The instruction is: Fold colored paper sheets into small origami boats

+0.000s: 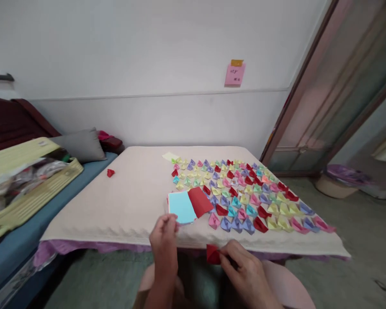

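My right hand (242,268) pinches a small folded piece of red paper (212,254) between thumb and fingers, over my lap in front of the table's edge. My left hand (164,231) is raised with its fingers curled together, and nothing shows between them. It is in front of the near left corner of a stack of paper sheets with a light blue sheet (181,207) on top. A red sheet (200,201) lies against the stack's right side. Many small folded paper pieces (236,201) in several colours stand in rows to the right.
A pale cloth covers the table (131,193). A single red folded piece (110,172) lies at its left. On the left is a blue bed with a grey pillow (82,145) and a yellow bag (61,176). A lined bin (337,182) stands on the floor at the right.
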The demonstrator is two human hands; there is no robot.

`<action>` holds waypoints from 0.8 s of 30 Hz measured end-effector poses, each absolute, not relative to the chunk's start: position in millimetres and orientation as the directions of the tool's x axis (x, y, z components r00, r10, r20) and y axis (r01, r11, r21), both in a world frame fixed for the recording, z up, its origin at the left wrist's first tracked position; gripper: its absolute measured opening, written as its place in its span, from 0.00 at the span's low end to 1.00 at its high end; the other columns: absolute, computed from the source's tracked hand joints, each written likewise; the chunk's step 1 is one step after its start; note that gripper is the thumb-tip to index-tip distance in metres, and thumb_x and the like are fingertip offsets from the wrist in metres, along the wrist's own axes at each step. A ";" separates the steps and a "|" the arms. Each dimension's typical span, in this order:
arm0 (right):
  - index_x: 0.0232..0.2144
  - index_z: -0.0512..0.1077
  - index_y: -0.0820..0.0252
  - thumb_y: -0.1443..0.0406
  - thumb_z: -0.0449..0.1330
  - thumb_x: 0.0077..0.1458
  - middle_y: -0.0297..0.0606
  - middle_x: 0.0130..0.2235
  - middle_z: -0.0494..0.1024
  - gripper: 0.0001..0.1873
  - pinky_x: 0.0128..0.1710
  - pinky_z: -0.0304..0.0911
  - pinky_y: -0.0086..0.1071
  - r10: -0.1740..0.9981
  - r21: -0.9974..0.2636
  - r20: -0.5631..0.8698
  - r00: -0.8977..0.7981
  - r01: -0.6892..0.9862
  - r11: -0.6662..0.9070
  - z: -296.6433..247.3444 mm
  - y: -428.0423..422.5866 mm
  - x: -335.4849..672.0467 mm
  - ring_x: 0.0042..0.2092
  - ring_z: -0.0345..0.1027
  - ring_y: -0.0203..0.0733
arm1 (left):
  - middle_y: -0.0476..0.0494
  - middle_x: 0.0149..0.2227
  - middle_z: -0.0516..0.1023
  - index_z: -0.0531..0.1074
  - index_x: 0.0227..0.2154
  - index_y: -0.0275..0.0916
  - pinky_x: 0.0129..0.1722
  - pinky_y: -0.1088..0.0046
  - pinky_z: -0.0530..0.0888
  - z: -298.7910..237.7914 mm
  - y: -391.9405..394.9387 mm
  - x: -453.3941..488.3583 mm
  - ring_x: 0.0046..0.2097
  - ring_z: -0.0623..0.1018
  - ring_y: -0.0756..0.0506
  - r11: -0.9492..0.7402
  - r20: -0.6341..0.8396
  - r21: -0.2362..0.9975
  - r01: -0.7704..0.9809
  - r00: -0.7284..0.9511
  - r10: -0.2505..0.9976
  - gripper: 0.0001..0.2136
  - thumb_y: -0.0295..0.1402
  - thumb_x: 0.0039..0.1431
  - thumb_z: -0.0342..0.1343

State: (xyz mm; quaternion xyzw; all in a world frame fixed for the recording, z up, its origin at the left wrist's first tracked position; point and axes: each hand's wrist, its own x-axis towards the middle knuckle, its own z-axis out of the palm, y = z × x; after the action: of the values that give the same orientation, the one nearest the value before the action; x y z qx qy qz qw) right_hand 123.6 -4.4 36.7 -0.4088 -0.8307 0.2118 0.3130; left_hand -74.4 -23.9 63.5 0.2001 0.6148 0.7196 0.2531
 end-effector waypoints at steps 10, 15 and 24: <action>0.26 0.70 0.55 0.66 0.50 0.59 0.37 0.26 0.72 0.12 0.28 0.60 0.31 0.704 -0.513 0.291 -0.647 0.516 0.686 47.0 106.6 83.6 0.29 0.67 0.40 | 0.48 0.30 0.75 0.73 0.30 0.35 0.29 0.78 0.68 68.9 105.1 -161.2 0.29 0.73 0.54 -0.534 -0.088 0.804 -0.259 -0.942 0.324 0.06 0.31 0.48 0.59; 0.27 0.73 0.57 0.67 0.52 0.58 0.41 0.38 0.74 0.12 0.39 0.61 0.35 0.582 -0.358 0.346 -0.735 0.470 0.807 53.7 210.0 -0.9 0.40 0.67 0.43 | 0.49 0.29 0.73 0.72 0.29 0.35 0.28 0.78 0.68 25.7 107.3 -181.9 0.28 0.73 0.54 -0.482 -0.293 0.788 -0.383 -0.922 0.254 0.04 0.28 0.48 0.58; 0.30 0.77 0.67 0.72 0.56 0.51 0.49 0.43 0.74 0.09 0.45 0.58 0.40 0.750 -0.307 0.310 -0.583 0.686 0.660 6.2 378.8 -185.0 0.47 0.64 0.51 | 0.48 0.29 0.75 0.74 0.26 0.36 0.27 0.80 0.68 45.1 100.3 -198.8 0.28 0.73 0.54 -0.519 -0.321 0.764 -0.383 -0.924 0.208 0.01 0.25 0.49 0.58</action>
State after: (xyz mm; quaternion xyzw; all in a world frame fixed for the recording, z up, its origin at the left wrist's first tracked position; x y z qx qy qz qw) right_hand -185.0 378.8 6.2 -0.4050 -0.8864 0.0770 0.2103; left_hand -198.8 100.3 45.1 -0.0951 0.4597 0.8664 0.1703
